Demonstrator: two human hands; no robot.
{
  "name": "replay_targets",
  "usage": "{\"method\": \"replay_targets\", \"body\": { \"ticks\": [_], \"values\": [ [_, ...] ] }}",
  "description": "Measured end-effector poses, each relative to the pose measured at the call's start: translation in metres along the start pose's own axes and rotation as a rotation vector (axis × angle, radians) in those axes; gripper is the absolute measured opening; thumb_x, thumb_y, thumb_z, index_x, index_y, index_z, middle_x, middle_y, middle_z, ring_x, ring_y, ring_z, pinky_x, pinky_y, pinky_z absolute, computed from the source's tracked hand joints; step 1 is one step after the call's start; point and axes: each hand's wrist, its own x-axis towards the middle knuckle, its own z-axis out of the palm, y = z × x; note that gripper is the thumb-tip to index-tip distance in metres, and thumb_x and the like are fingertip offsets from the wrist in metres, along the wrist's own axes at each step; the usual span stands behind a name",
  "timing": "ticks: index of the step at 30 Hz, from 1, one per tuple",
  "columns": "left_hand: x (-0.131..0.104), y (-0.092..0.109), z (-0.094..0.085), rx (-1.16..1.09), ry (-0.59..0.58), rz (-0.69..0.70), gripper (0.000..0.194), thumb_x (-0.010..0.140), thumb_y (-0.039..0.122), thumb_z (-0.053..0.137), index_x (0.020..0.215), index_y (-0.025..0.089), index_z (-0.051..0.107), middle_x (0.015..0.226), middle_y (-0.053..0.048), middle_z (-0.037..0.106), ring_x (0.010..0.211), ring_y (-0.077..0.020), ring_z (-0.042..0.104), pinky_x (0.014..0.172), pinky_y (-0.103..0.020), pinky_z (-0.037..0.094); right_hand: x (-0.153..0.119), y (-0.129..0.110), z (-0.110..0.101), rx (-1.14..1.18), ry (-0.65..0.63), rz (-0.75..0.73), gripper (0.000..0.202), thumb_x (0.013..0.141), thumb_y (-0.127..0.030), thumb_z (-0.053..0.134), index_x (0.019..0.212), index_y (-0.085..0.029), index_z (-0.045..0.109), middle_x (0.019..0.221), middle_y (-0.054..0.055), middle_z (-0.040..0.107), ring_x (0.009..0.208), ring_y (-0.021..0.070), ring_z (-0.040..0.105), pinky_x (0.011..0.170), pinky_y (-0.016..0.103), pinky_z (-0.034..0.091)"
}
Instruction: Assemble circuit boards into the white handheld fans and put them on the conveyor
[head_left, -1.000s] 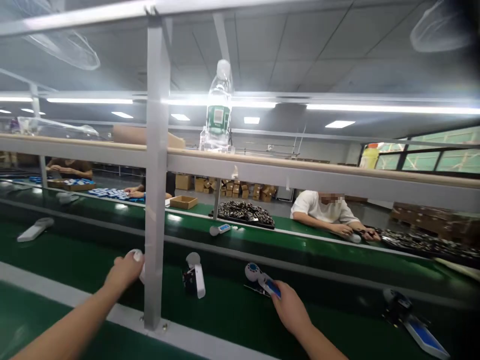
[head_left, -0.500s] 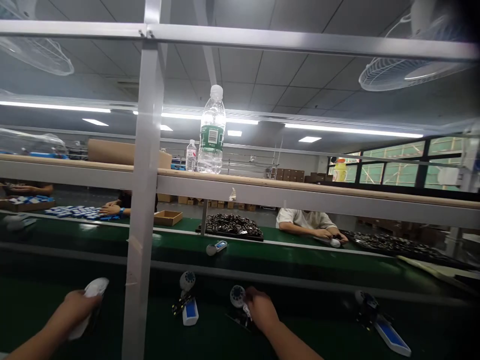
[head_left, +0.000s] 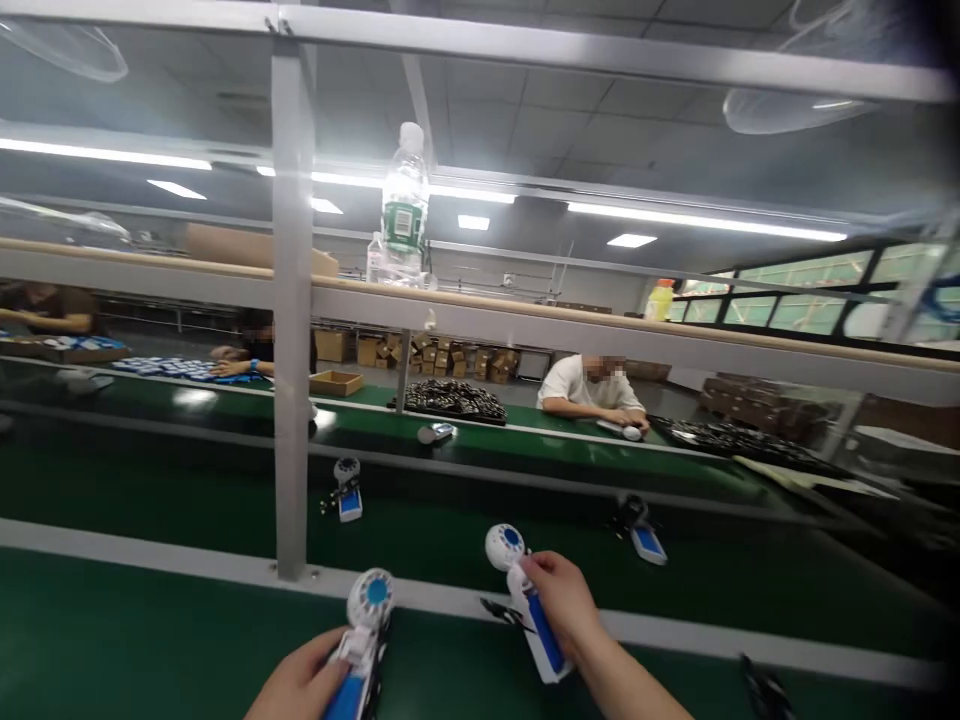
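Observation:
My left hand [head_left: 304, 678] grips a white and blue device [head_left: 370, 602] with a round head, low in the view over the near green surface. Black parts show along its right side. To the right, my right hand [head_left: 564, 600] pinches a similar white and blue device [head_left: 541, 635] near its neck, above the pale rail, with its round head up and to the left. A thin black part hangs beside it. Two more such devices lie on the green belt beyond, one at the left [head_left: 349, 504] and one at the right [head_left: 647, 543].
A metal post [head_left: 291, 320] stands left of centre, joined to a shelf [head_left: 525, 325] holding a water bottle [head_left: 405, 215]. Across the belt, a person in a white shirt [head_left: 568, 385] handles a device near piles of black parts [head_left: 454, 400]. Another person's hands are at blue and white pieces [head_left: 187, 370].
The view has tilted down. My left hand has moved right past the post, and its device now shows its round blue-centred face. My right hand has lifted its device off the belt, nearer me.

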Motion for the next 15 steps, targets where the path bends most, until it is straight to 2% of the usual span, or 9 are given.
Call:
{"method": "replay_targets", "body": {
  "ticks": [2,4,6,8,10,12,14,15],
  "values": [
    [0.014,0.030,0.025,0.057,-0.033,0.023,0.049,0.089,0.041,0.039,0.122,0.021,0.070,0.123,-0.005,0.071,0.111,-0.0298,0.068,0.093,-0.036,0.054,-0.022,0.015,-0.002,0.042,-0.016,0.074,0.025,0.099,-0.038,0.056,0.101,-0.014,0.063,0.086,0.001,0.067,0.069,0.0133,0.065,0.065,0.029,0.056],
    [0.028,0.051,0.037,0.144,-0.027,0.050,0.049,0.087,0.040,0.043,0.122,0.018,0.069,0.121,-0.011,0.072,0.110,-0.0328,0.067,0.093,-0.040,0.052,-0.042,0.029,-0.005,0.069,-0.023,0.110,0.025,0.099,-0.037,0.057,0.102,-0.014,0.063,0.087,0.001,0.067,0.069,0.0133,0.065,0.065,0.029,0.057],
    [0.039,0.060,0.035,0.242,-0.008,0.065,0.048,0.087,0.040,0.046,0.122,0.015,0.069,0.115,-0.015,0.073,0.107,-0.0343,0.068,0.093,-0.044,0.050,-0.058,0.038,-0.011,0.080,-0.017,0.108,0.023,0.099,-0.036,0.058,0.099,-0.013,0.064,0.087,0.001,0.067,0.072,0.0141,0.066,0.067,0.031,0.057],
    [0.042,0.062,0.025,0.335,0.021,0.077,0.047,0.087,0.039,0.047,0.117,0.012,0.070,0.107,-0.019,0.074,0.101,-0.0363,0.069,0.090,-0.048,0.050,-0.072,0.043,-0.018,0.074,-0.012,0.072,0.023,0.098,-0.035,0.059,0.095,-0.013,0.065,0.088,0.001,0.068,0.077,0.0156,0.067,0.072,0.033,0.057],
    [0.035,0.064,0.016,0.417,0.072,0.104,0.047,0.086,0.038,0.046,0.112,0.007,0.072,0.106,-0.024,0.072,0.097,-0.0407,0.068,0.086,-0.052,0.050,-0.081,0.045,-0.024,0.054,-0.020,0.017,0.023,0.097,-0.036,0.060,0.093,-0.013,0.066,0.088,0.001,0.068,0.080,0.0167,0.067,0.076,0.035,0.056],
    [0.018,0.074,0.018,0.478,0.130,0.182,0.047,0.087,0.035,0.044,0.112,0.005,0.070,0.114,-0.028,0.067,0.105,-0.0449,0.063,0.090,-0.057,0.046,-0.086,0.044,-0.029,0.019,-0.037,-0.036,0.024,0.096,-0.037,0.061,0.090,-0.014,0.066,0.085,0.001,0.068,0.080,0.0170,0.067,0.077,0.035,0.055],
    [-0.001,0.092,0.036,0.506,0.130,0.337,0.044,0.088,0.031,0.045,0.120,0.010,0.066,0.126,-0.023,0.062,0.118,-0.0418,0.055,0.101,-0.057,0.038,-0.088,0.043,-0.032,-0.028,-0.054,-0.080,0.024,0.094,-0.037,0.063,0.086,-0.015,0.066,0.083,0.000,0.067,0.078,0.0167,0.065,0.077,0.035,0.053],
    [-0.009,0.102,0.050,0.505,0.088,0.438,0.040,0.088,0.029,0.048,0.122,0.016,0.065,0.129,-0.018,0.062,0.122,-0.0375,0.053,0.106,-0.054,0.035,-0.088,0.043,-0.034,-0.051,-0.058,-0.099,0.024,0.094,-0.037,0.064,0.083,-0.015,0.065,0.081,0.000,0.067,0.077,0.0163,0.064,0.077,0.035,0.053]
  ]
}}
